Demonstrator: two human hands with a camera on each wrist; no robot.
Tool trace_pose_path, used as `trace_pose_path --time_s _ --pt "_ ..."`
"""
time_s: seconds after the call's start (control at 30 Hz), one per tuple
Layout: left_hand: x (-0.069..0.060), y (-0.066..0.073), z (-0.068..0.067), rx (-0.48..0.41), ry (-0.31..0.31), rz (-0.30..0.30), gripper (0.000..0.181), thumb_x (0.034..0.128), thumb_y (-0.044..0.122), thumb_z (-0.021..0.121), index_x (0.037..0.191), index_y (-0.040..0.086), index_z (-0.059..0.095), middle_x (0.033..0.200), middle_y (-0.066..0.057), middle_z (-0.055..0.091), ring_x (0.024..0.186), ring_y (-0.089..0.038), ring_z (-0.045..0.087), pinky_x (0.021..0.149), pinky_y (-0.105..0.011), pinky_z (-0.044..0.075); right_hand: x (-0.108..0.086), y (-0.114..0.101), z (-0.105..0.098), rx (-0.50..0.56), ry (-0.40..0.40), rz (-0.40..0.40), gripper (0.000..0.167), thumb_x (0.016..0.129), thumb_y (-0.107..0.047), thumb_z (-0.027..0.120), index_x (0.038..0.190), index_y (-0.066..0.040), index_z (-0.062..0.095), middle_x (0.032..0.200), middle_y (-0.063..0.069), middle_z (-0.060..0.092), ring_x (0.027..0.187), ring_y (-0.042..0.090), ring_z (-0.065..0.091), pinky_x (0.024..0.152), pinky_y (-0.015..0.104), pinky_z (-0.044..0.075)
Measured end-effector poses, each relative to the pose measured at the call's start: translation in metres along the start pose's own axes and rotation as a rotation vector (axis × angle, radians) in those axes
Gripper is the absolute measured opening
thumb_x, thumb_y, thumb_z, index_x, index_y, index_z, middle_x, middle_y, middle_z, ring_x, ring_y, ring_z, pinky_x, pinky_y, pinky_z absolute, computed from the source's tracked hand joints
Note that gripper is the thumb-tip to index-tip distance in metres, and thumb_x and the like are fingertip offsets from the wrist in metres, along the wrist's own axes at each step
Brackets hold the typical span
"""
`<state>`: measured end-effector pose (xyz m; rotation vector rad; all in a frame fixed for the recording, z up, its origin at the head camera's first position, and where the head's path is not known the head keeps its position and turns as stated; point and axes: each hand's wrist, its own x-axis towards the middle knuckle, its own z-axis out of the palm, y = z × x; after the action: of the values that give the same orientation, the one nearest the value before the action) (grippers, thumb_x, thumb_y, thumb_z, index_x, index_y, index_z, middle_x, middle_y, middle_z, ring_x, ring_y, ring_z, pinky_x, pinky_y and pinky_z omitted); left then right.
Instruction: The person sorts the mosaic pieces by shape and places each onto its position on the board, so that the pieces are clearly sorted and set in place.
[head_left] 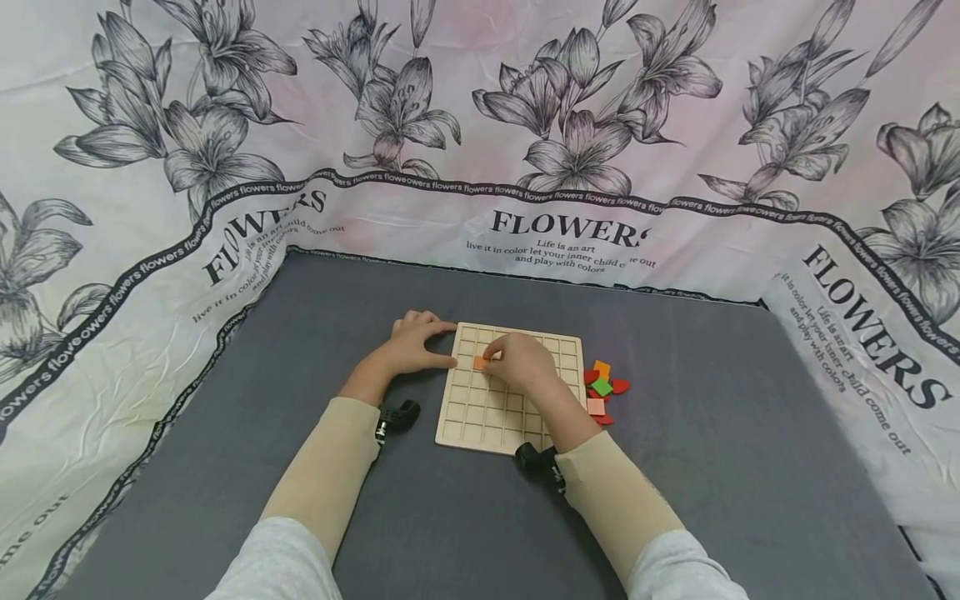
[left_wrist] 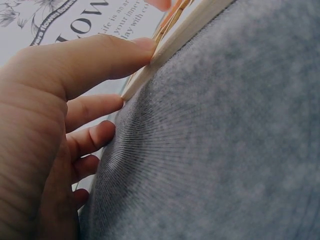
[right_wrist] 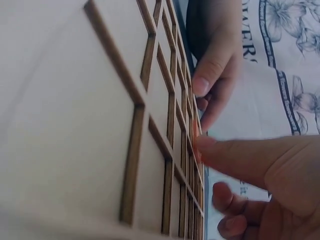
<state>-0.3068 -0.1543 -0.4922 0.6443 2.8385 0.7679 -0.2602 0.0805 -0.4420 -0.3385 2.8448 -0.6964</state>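
A wooden grid board (head_left: 480, 417) lies flat on the dark table. My left hand (head_left: 412, 343) is at its left edge; in the left wrist view the thumb (left_wrist: 120, 56) and index finger touch the board's side (left_wrist: 162, 57), the other fingers spread loosely. Over the upper left of the grid, my right hand (head_left: 521, 362) pinches an orange square tile (head_left: 479, 363) at one of the cells. From the right wrist, its thumb (right_wrist: 240, 157) is seen pressed to the tile, which shows only as an orange sliver. Whether the tile sits fully inside the cell is hidden.
Right of the board lies a loose pile: a green tile (head_left: 602, 387), an orange-yellow tile (head_left: 602, 368), a pale pink tile (head_left: 596, 407) and several red pieces (head_left: 620, 387). The right forearm crosses the board's lower right. A flower-printed cloth (head_left: 570, 208) hangs behind the table (head_left: 712, 433).
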Motion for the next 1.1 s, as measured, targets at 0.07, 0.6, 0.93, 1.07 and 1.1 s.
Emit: trace_pose_path --time_s 0.07,0.6,0.93,1.07,1.1 --pt "0.0 0.0 0.0 0.001 0.0 -0.003 0.076 0.0879 0.054 0.077 0.152 0.021 0.053 0.137 -0.008 0.051 0.131 -0.03 0.035 0.107 -0.051 0.025 -0.002 0.002 -0.002 0.02 0.013 -0.008 0.023 0.094 -0.027 0.077 0.115 -0.017 0.08 0.101 0.003 0.07 0.084 0.02 0.061 0.071 0.037 0.05" --pt "-0.003 0.005 -0.002 0.003 0.019 0.018 0.074 0.0875 0.05 0.078 0.151 0.019 0.055 0.133 -0.008 0.052 0.129 -0.031 0.036 0.106 -0.052 0.025 -0.037 0.017 -0.036 0.19 0.132 -0.059 0.03 0.096 -0.025 0.074 0.123 -0.011 0.076 0.101 0.01 0.063 0.086 0.027 0.055 0.067 0.039 0.045" --pt "-0.003 0.003 0.0 -0.017 0.016 0.021 0.075 0.0876 0.05 0.078 0.151 0.018 0.055 0.133 -0.009 0.052 0.129 -0.032 0.035 0.106 -0.053 0.024 -0.051 0.036 -0.057 0.22 0.204 -0.05 0.031 0.098 -0.024 0.073 0.125 -0.011 0.075 0.103 0.01 0.061 0.093 0.03 0.054 0.072 0.043 0.043" --pt "-0.002 0.003 -0.001 -0.016 0.017 0.025 0.075 0.0875 0.051 0.078 0.151 0.017 0.054 0.134 -0.009 0.052 0.13 -0.032 0.035 0.106 -0.053 0.024 -0.056 0.049 -0.068 0.261 0.238 -0.023 0.03 0.099 -0.023 0.072 0.125 -0.01 0.074 0.103 0.011 0.058 0.087 0.029 0.048 0.069 0.042 0.04" --pt "-0.002 0.002 -0.001 -0.019 0.019 0.026 0.076 0.0875 0.05 0.078 0.151 0.017 0.054 0.134 -0.009 0.052 0.13 -0.032 0.035 0.106 -0.053 0.024 -0.056 0.053 -0.07 0.272 0.25 -0.017 0.03 0.099 -0.023 0.072 0.125 -0.011 0.074 0.101 0.01 0.057 0.085 0.028 0.047 0.068 0.041 0.04"
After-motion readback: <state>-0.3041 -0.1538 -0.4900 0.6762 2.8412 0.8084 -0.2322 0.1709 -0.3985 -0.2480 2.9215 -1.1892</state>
